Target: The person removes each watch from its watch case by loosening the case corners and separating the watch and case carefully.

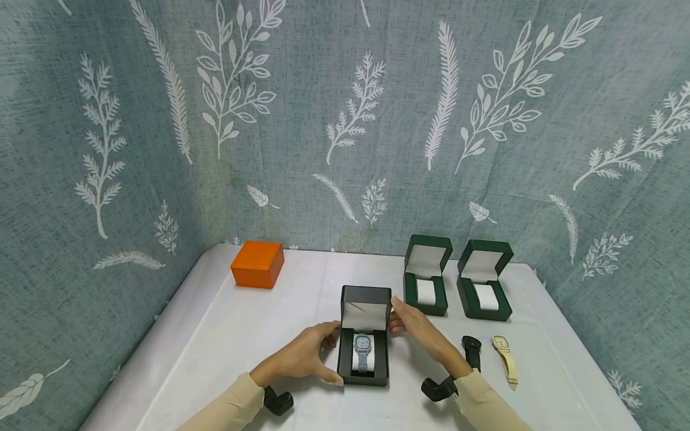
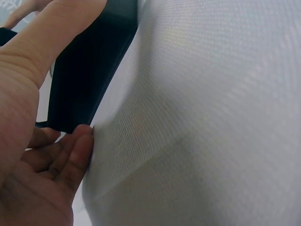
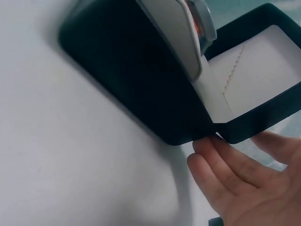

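Observation:
A black watch box (image 1: 381,362) stands with its lid (image 1: 366,294) raised. Inside it, a light blue-grey watch (image 1: 363,345) sits round a white cushion (image 1: 355,359). My left hand (image 1: 299,353) holds the box's left side, thumb by the front corner and fingertips at the rear. The left wrist view shows that thumb along the dark box wall (image 2: 77,80). From the right, my right hand (image 1: 420,330) touches the box near its hinge with nearly straight fingers. In the right wrist view its fingertips (image 3: 200,165) meet the hinge corner, the thumb partly hidden behind the lid.
Two open green watch boxes (image 1: 440,302) (image 1: 504,308) with white cushions stand back right. A closed orange box (image 1: 256,263) is back left. A black watch (image 1: 471,350) and a gold watch (image 1: 504,356) lie beside the right forearm. A patterned curtain (image 1: 345,120) hangs behind the white table (image 1: 215,347).

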Motion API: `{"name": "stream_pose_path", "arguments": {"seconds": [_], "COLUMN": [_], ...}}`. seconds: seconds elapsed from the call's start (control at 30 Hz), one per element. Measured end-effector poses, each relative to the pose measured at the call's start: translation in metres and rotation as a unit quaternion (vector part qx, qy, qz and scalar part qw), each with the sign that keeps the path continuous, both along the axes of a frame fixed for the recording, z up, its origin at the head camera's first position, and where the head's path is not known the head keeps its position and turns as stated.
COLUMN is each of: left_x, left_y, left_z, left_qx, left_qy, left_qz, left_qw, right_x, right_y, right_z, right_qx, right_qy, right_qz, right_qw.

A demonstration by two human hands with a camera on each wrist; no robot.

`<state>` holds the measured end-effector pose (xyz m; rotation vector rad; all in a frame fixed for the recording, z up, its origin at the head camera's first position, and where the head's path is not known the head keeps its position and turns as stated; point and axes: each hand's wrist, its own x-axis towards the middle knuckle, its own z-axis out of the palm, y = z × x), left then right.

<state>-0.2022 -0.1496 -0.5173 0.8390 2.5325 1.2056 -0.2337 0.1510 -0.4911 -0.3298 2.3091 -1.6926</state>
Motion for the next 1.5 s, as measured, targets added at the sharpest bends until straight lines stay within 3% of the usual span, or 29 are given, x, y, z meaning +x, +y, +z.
{"name": "stream_pose_path", "arguments": {"seconds": [0.33, 0.67, 1.07, 1.5], "left_x": [-0.001, -0.002, 0.0, 0.0], "left_y": [0.0, 0.0, 0.0, -0.001], "left_z": [-0.001, 0.0, 0.001, 0.001], "left_qx": [-0.006, 0.0, -0.003, -0.006], "left_qy": [0.005, 0.026, 0.005, 0.015], "left_qz": [-0.001, -0.014, -0.01, -0.009], "left_qw": [1.0, 0.9996, 0.9999, 0.9998], "right_x": [0.013, 0.026, 0.038, 0.048], "right_y": [0.008, 0.014, 0.016, 0.011], "right_z": [-0.011, -0.015, -0.024, -0.029], "right_qx": [-0.003, 0.022, 0.072, 0.031], "right_qy": [0.011, 0.06, 0.086, 0.102], "right_qz": [-0.001, 0.055, 0.078, 0.083], "right_qw": [1.0, 0.996, 0.991, 0.991]}}
